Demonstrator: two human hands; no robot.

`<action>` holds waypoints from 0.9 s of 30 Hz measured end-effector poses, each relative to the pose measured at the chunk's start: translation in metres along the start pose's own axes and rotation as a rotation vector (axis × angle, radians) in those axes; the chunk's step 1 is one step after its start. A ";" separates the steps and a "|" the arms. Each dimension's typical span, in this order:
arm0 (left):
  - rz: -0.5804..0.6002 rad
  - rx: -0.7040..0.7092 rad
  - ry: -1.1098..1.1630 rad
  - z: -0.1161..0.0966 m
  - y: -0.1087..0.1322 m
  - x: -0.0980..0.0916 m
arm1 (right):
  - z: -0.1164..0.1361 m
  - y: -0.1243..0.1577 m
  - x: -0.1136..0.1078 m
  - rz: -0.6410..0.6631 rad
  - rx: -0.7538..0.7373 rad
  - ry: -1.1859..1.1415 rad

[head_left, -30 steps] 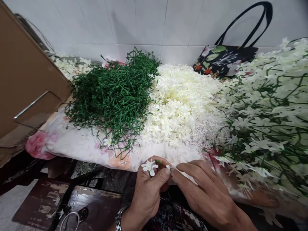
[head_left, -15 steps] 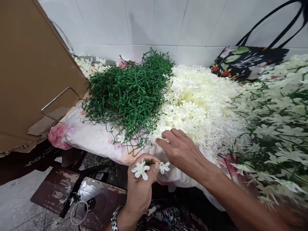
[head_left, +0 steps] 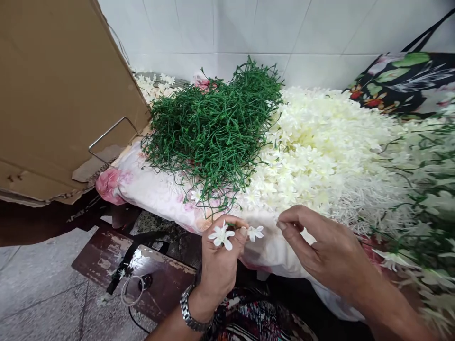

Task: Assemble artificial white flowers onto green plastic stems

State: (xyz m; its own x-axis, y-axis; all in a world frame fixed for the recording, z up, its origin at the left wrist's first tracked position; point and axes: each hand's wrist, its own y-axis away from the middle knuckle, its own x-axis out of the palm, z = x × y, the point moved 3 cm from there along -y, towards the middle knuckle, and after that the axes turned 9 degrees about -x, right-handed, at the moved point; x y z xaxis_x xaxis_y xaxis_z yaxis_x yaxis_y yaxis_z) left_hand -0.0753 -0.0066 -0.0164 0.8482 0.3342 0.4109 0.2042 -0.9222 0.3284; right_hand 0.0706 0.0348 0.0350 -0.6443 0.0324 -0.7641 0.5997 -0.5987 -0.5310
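Note:
My left hand (head_left: 222, 265), with a watch on the wrist, is closed around a green artificial flower stem. One white flower (head_left: 221, 236) shows above the fist, and a second white flower (head_left: 255, 233) juts out past the thumb. To the right, apart from it, my right hand (head_left: 327, 251) has thumb and forefinger pinched together. A bit of white shows between its fingers; whether it is a petal or the cloth behind, I cannot tell. Just beyond that hand spreads a heap of white flower heads (head_left: 320, 147). Left of the heap lies a tangle of green plastic stems (head_left: 209, 123).
A cardboard box (head_left: 71, 94) with a metal handle stands at the left. Assembled white flowers with green stems (head_left: 437, 208) fill the right side. A floral bag (head_left: 408, 85) leans on the tiled wall. A brown board (head_left: 163, 279) lies low at the left, below the flowered cloth (head_left: 152, 194).
My right hand has drawn back from the edge of the white heap, towards me and rightward, its fingers now pinched. My left hand keeps its hold on the stem. The view has shifted left.

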 end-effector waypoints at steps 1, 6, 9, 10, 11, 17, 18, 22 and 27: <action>0.004 0.006 0.001 0.001 0.001 0.001 | 0.004 0.003 -0.004 -0.008 0.026 -0.038; -0.021 0.105 -0.195 0.007 0.006 0.005 | 0.019 0.018 -0.010 -0.008 0.123 -0.199; -0.031 0.187 -0.325 0.007 0.009 0.008 | 0.021 0.023 -0.007 -0.033 0.200 -0.246; -0.027 0.220 -0.364 0.006 0.011 0.009 | 0.021 0.024 -0.006 -0.042 0.229 -0.255; -0.022 0.257 -0.408 0.005 0.012 0.011 | 0.020 0.024 -0.005 -0.047 0.257 -0.265; 0.021 0.473 -0.636 -0.003 0.019 0.020 | 0.015 0.026 -0.002 -0.049 0.374 -0.277; 0.041 0.496 -0.648 -0.004 0.019 0.021 | 0.015 0.026 -0.002 -0.046 0.386 -0.279; 0.102 0.552 -0.657 -0.004 0.018 0.022 | 0.014 0.028 -0.001 -0.037 0.414 -0.295; 0.167 0.606 -0.655 -0.004 0.017 0.020 | 0.017 0.032 -0.001 -0.085 0.380 -0.312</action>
State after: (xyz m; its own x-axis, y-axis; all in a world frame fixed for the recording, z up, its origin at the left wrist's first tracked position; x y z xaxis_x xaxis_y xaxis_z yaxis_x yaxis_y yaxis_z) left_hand -0.0569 -0.0146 0.0002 0.9602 0.1798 -0.2136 0.1184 -0.9551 -0.2716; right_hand 0.0825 0.0020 0.0245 -0.8294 -0.1130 -0.5470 0.3613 -0.8555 -0.3710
